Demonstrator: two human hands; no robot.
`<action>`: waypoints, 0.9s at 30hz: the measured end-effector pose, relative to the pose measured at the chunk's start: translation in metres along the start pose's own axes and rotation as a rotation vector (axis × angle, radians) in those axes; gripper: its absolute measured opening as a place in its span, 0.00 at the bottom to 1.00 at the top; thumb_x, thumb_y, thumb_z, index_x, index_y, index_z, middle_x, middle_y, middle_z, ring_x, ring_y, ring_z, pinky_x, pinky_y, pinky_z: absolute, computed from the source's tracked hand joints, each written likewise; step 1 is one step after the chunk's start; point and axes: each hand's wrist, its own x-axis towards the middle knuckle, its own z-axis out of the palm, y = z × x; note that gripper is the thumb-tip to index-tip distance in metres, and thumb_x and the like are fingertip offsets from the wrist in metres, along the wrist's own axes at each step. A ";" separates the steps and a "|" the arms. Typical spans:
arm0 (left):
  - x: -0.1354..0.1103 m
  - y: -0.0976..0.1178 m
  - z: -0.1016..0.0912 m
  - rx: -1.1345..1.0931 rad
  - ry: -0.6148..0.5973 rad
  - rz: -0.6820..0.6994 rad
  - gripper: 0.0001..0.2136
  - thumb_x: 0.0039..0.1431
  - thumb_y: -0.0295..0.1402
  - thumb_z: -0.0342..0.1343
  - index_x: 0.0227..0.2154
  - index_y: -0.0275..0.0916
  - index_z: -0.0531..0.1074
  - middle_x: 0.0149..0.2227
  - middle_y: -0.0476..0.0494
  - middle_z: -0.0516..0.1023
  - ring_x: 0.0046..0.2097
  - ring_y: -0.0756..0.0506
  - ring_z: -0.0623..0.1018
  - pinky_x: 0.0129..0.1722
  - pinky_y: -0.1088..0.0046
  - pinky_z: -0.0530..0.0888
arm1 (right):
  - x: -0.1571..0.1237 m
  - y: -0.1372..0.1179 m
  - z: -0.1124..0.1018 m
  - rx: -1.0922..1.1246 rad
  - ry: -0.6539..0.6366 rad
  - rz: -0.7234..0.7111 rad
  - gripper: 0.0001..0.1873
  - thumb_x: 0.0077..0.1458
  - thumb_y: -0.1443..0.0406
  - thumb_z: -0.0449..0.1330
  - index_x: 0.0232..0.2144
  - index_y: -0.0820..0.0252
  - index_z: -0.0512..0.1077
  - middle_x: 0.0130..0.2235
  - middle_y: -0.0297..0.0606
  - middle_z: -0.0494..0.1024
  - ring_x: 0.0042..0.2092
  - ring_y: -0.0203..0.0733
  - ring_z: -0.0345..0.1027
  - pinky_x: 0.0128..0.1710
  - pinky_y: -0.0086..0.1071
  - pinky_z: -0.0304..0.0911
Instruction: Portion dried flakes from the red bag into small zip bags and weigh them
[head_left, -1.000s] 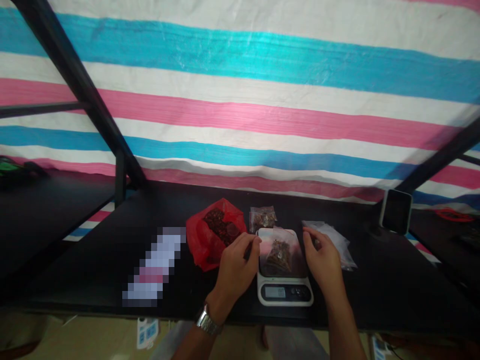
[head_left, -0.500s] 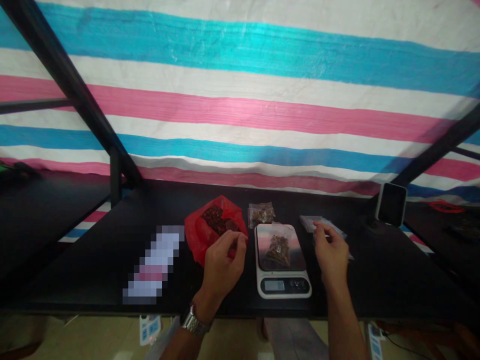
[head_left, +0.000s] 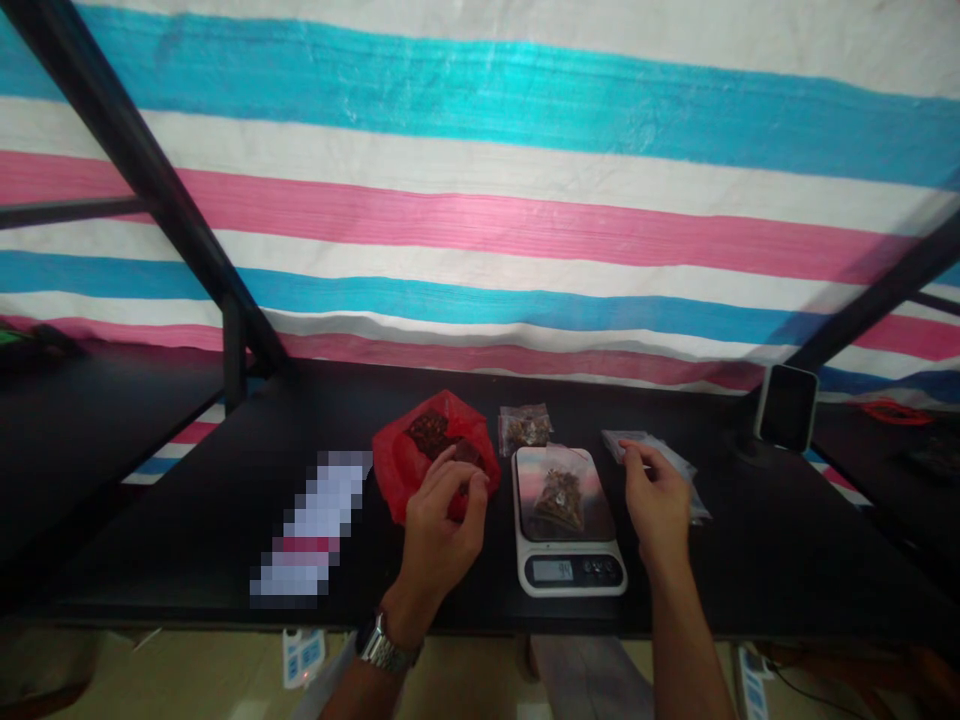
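A white kitchen scale (head_left: 570,570) stands on the black table, with a small clear bag of brown bits (head_left: 561,492) lying on its platform. My left hand (head_left: 442,525), a watch on its wrist, reaches into the red plastic bag (head_left: 405,460) of dark brown pieces, its fingers curled in a pinch; what they hold is hidden. My right hand (head_left: 656,500) rests to the right of the scale, its fingertips on a stack of empty clear bags (head_left: 626,442). A filled clear bag (head_left: 525,428) lies behind the scale.
A pixelated flat object (head_left: 315,530) lies at the table's left. A small dark screen on a stand (head_left: 785,408) is at the back right. Black frame bars (head_left: 150,190) rise at both sides before a striped tarpaulin (head_left: 480,200). Another black table (head_left: 90,420) adjoins on the left.
My left hand left the scale's edge and moved left into the red bag. My right hand drew away from the scale to the stack of clear bags.
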 end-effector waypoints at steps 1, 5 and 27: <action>0.000 0.001 0.000 -0.020 -0.002 -0.001 0.10 0.69 0.25 0.53 0.33 0.42 0.75 0.32 0.51 0.83 0.36 0.47 0.83 0.57 0.62 0.77 | 0.000 0.002 0.001 -0.003 -0.026 -0.025 0.28 0.54 0.46 0.59 0.40 0.62 0.85 0.39 0.49 0.86 0.32 0.47 0.72 0.33 0.38 0.67; 0.001 0.005 -0.001 -0.030 0.000 -0.019 0.09 0.69 0.25 0.54 0.33 0.41 0.76 0.33 0.47 0.83 0.38 0.47 0.83 0.43 0.70 0.79 | 0.000 0.009 0.011 -0.075 -0.141 -0.203 0.26 0.56 0.47 0.58 0.40 0.59 0.85 0.43 0.50 0.85 0.42 0.53 0.76 0.47 0.47 0.70; 0.000 0.014 0.024 -0.633 -0.032 -0.623 0.11 0.68 0.37 0.62 0.49 0.41 0.81 0.50 0.40 0.83 0.53 0.42 0.80 0.59 0.66 0.74 | -0.066 -0.091 0.050 0.350 -0.496 -0.264 0.10 0.60 0.57 0.66 0.37 0.56 0.81 0.34 0.36 0.82 0.36 0.42 0.75 0.41 0.35 0.70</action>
